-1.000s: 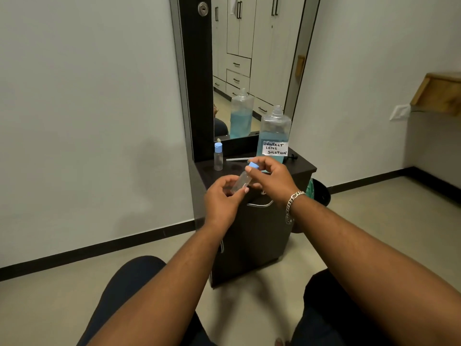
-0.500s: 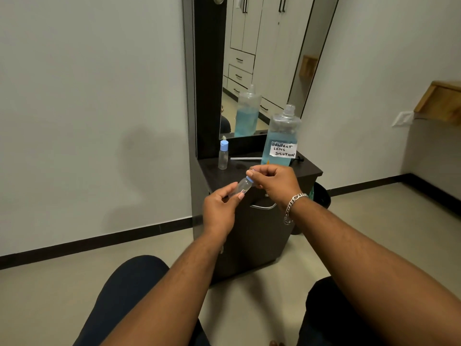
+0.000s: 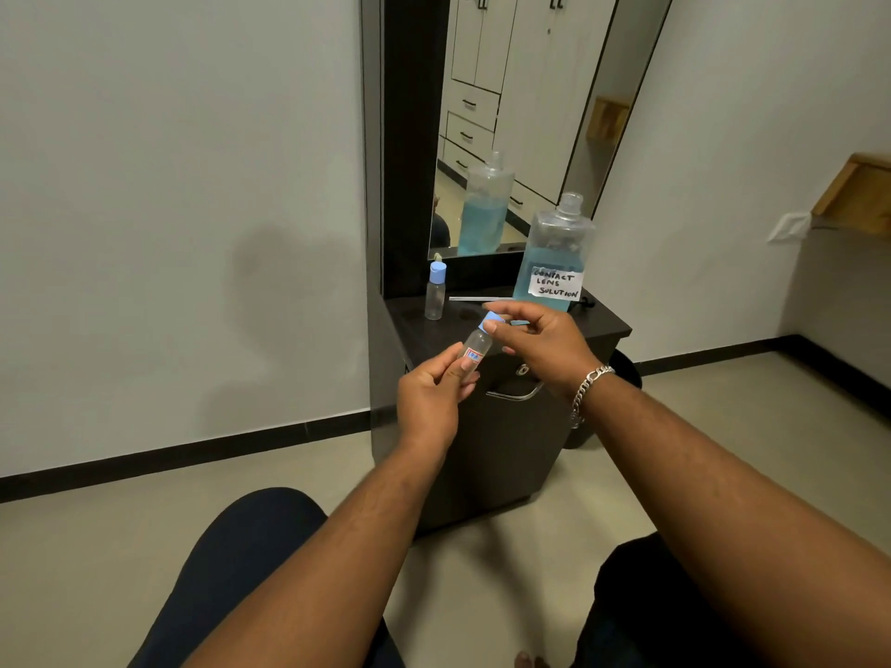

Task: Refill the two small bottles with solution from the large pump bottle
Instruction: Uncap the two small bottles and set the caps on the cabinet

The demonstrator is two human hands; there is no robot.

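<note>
The left hand (image 3: 430, 396) pinched the lower body of a small clear bottle (image 3: 475, 350), thumb and fingers closed around it so that its base was hidden in the grip. The bottle leaned up and to the right, and a small printed label on it was too fine to read. The right hand (image 3: 540, 340) met it from above, fingertips closed on the blue cap (image 3: 492, 322); whether the cap sat tight or loose could not be told. A metal bracelet (image 3: 589, 385) circled the right wrist. Beyond the left hand, a second small bottle (image 3: 435, 291) with a blue cap stood upright on the dark cabinet (image 3: 600, 327). Just beyond the right hand stood the large bottle (image 3: 553, 255), partly filled with blue liquid, its handwritten label reading "CONTACT LENS SOLUTION"; its lower edge was covered by the right fingers. A thin pale rod (image 3: 479, 298) lay between the two standing bottles, its right end hidden.
</note>
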